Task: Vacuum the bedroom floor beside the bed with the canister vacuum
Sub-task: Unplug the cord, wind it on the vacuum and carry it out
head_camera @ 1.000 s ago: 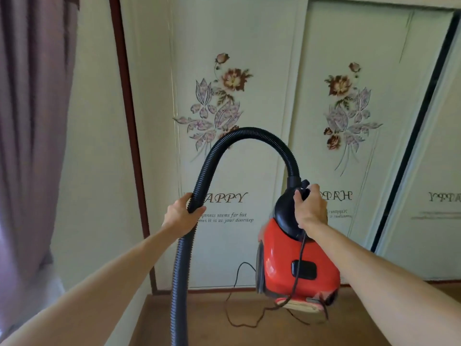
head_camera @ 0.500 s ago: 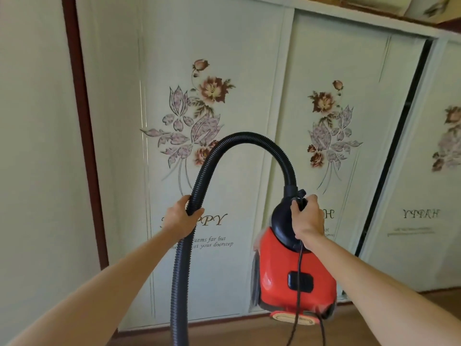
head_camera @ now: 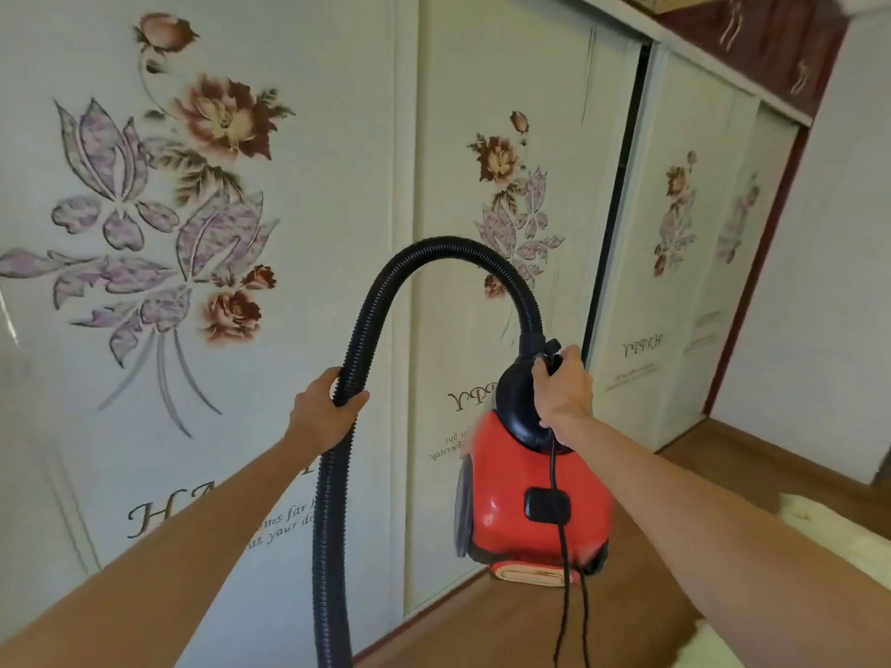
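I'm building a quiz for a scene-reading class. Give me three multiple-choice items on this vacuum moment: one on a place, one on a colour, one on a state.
1. Where does the left hand grip?
A. the black hose
B. the power cord
C. a wardrobe door

2. What colour is the canister vacuum body?
A. blue
B. red
C. white

3. How is the vacuum placed?
A. resting on the floor
B. lying on a bed
C. carried in the air by the right hand

Key: 1 A, the fingers wrap the ribbed hose; 2 B, the shell is red under a black top; 3 C, the hand grips its top handle and the base hangs above the wood floor.
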`<state>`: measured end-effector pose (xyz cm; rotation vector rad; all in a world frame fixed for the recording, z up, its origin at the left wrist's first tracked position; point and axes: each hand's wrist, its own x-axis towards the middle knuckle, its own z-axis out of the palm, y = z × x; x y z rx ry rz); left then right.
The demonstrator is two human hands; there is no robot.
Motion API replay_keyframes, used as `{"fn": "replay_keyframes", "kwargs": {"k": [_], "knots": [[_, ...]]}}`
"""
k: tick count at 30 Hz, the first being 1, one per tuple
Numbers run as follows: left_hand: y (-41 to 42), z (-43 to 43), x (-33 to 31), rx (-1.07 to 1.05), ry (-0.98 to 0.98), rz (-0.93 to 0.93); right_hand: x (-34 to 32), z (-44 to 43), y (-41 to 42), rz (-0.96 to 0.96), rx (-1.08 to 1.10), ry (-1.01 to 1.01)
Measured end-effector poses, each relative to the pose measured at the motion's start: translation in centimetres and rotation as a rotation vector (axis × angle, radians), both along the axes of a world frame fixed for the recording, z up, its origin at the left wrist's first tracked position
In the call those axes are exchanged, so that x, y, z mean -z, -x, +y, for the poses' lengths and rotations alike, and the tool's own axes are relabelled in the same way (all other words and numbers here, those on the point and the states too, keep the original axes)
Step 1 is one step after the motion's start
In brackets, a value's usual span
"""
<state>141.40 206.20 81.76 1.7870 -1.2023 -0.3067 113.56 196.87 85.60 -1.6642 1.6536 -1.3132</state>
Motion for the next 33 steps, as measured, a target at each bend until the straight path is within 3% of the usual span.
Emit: {"fn": "replay_keyframes", "kwargs": {"k": [23,33], "knots": [[11.5,-39.4,2.5,0.467,0.024,-0.001,3.2,-27.7,10.8,-0.029,0.411,-0.045],[17.6,-52.0,1.9,0.579,0.052,0.052,2.2,-37.5,15.7,0.017,0.533,-0.056]]}}
